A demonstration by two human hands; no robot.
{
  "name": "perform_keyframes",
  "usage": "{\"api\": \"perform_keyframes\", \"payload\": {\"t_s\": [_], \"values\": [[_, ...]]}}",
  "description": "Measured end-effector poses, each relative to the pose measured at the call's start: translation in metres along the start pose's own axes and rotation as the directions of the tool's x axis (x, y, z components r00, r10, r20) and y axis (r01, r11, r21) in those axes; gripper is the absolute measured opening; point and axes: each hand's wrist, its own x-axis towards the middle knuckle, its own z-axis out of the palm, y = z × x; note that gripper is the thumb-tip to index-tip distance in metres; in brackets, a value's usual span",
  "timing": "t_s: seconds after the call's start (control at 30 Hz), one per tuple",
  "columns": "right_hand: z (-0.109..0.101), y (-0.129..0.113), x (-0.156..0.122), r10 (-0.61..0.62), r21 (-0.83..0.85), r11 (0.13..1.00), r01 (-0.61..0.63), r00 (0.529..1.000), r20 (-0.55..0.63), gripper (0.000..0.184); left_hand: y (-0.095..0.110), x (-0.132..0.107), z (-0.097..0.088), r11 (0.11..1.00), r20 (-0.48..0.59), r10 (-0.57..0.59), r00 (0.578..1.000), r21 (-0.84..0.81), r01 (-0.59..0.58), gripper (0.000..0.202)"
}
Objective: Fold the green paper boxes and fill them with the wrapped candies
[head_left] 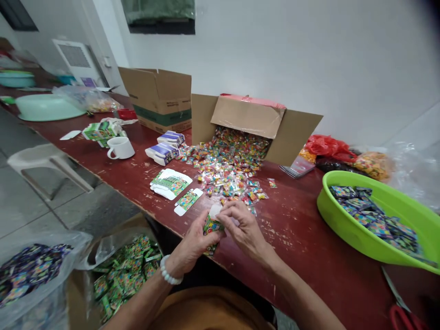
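Observation:
My left hand (197, 236) is wrapped round a small green printed candy box (211, 225), held upright over the table's front edge. The white flap at its top stands up. My right hand (242, 227) is closed at that flap, thumb and fingertips pinched against it; whether a sweet is between them is hidden. Just beyond my hands lies a spread of small wrapped candies (225, 176), spilling from a tipped cardboard box (247, 120). To the left lie a flat green carton (188, 200) and a stack of flat cartons (171, 183).
A lime-green basin (330, 215) with dark packets stands at right, near red-handled scissors (400, 305). Left are a white mug (121, 148), purple cartons (162, 153) and another cardboard box (161, 101). Below the edge, a lined box holds green cartons (129, 272); a white stool (48, 160) stands beyond.

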Motion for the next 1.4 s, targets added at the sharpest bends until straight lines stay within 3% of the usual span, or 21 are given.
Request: {"api": "perform_keyframes", "payload": {"t_s": [0.1, 0.17, 0.3, 0.37, 0.43, 0.53, 0.63, 0.7, 0.83, 0.93, 1.0, 1.07, 1.17, 1.27, 1.4], "values": [[-0.001, -0.005, 0.0, 0.204, 0.255, 0.949, -0.185, 0.978, -0.05, 0.021, 0.006, -0.006, 0.002, 0.98, -0.036, -0.1, 0.994, -0.178, 0.092, 0.051], [0.002, -0.005, -0.003, 0.317, 0.428, 0.854, -0.295, 0.948, 0.02, 0.028, 0.007, -0.009, 0.002, 0.953, -0.065, -0.143, 0.988, -0.28, 0.119, 0.054], [0.019, -0.006, -0.011, 0.307, 0.57, 0.734, -0.369, 0.929, 0.206, 0.037, 0.005, -0.017, 0.004, 0.963, -0.099, -0.003, 0.995, -0.269, -0.024, 0.048], [0.026, -0.012, -0.014, 0.265, 0.567, 0.758, -0.322, 0.947, 0.183, 0.028, 0.005, -0.021, 0.003, 0.97, -0.089, 0.078, 0.993, -0.225, -0.096, 0.046], [0.029, -0.02, -0.016, 0.181, 0.491, 0.851, -0.186, 0.982, 0.058, 0.019, 0.006, -0.026, 0.003, 0.966, -0.074, 0.11, 0.991, -0.225, -0.124, 0.044], [0.024, -0.035, -0.019, -0.036, 0.261, 0.964, 0.055, 0.997, -0.074, 0.016, 0.011, -0.034, 0.002, 0.942, 0.006, 0.012, 1.0, -0.336, -0.009, 0.045], [0.017, -0.047, -0.024, -0.192, 0.108, 0.976, 0.19, 0.981, 0.007, 0.021, 0.018, -0.043, 0.002, 0.894, 0.107, -0.065, 0.992, -0.436, 0.106, 0.047], [0.015, -0.053, -0.028, -0.202, 0.068, 0.978, 0.199, 0.978, 0.046, 0.021, 0.021, -0.049, 0.004, 0.891, 0.09, -0.033, 0.995, -0.449, 0.07, 0.045], [0.022, -0.058, -0.031, -0.028, 0.217, 0.976, 0.016, 0.998, 0.05, 0.014, 0.021, -0.058, 0.009, 0.904, 0.024, -0.013, 1.0, -0.427, 0.022, 0.051], [0.026, -0.059, -0.029, 0.106, 0.438, 0.885, -0.159, 0.984, 0.144, 0.02, 0.019, -0.061, 0.01, 0.914, 0.026, -0.027, 0.999, -0.403, 0.036, 0.061], [0.025, -0.062, -0.026, 0.119, 0.484, 0.852, -0.198, 0.975, 0.189, 0.023, 0.018, -0.062, 0.008, 0.916, 0.029, -0.016, 0.999, -0.4, 0.026, 0.062], [0.023, -0.065, -0.025, 0.048, 0.403, 0.906, -0.127, 0.979, 0.2, 0.021, 0.019, -0.061, 0.005, 0.906, 0.026, -0.004, 1.0, -0.423, 0.015, 0.054], [0.02, -0.065, -0.026, -0.16, 0.13, 0.982, 0.136, 0.968, 0.192, 0.018, 0.021, -0.058, -0.001, 0.849, -0.001, -0.018, 1.0, -0.528, 0.015, 0.039], [0.024, -0.06, -0.026, -0.281, -0.123, 0.941, 0.315, 0.931, 0.234, 0.044, 0.019, -0.052, -0.007, 0.765, -0.024, -0.056, 0.998, -0.643, 0.027, 0.031], [0.039, -0.049, -0.024, -0.288, -0.322, 0.869, 0.377, 0.913, 0.29, 0.085, 0.012, -0.04, -0.015, 0.738, -0.074, -0.101, 0.992, -0.674, 0.025, 0.027]]}}
